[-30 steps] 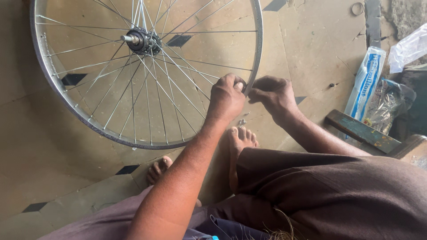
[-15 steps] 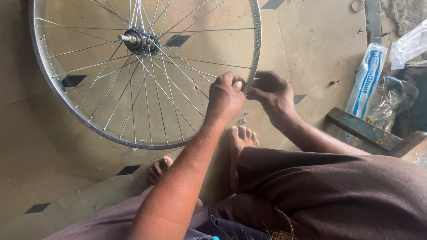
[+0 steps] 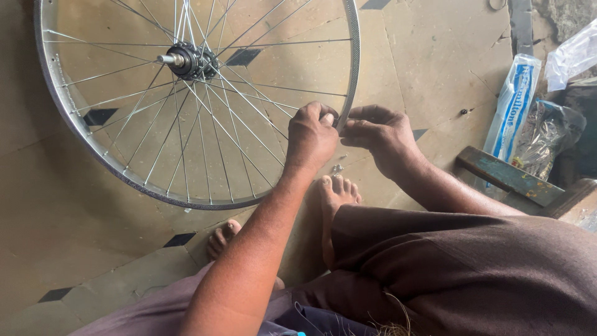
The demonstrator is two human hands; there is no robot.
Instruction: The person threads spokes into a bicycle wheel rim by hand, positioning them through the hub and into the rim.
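A silver bicycle wheel rim (image 3: 81,140) with thin spokes and a dark hub (image 3: 189,61) stands tilted on the tiled floor. My left hand (image 3: 310,138) grips the rim's right edge, fingers curled over it. Just to the right, my right hand (image 3: 380,134) has its fingertips pinched together against the same spot of the rim. Whatever small part it holds is hidden by the fingers. My bare feet (image 3: 336,194) rest on the floor below the hands.
Small metal pieces (image 3: 336,168) lie on the floor under my hands. A blue and white plastic packet (image 3: 513,102) and crinkled clear bags (image 3: 547,134) sit at the right, beside a worn wooden block (image 3: 507,175). A clear plastic bag (image 3: 572,55) is at the top right.
Both hands stay on the rim's right edge. My right fingers have closed tighter toward the rim, and the view has shifted slightly.
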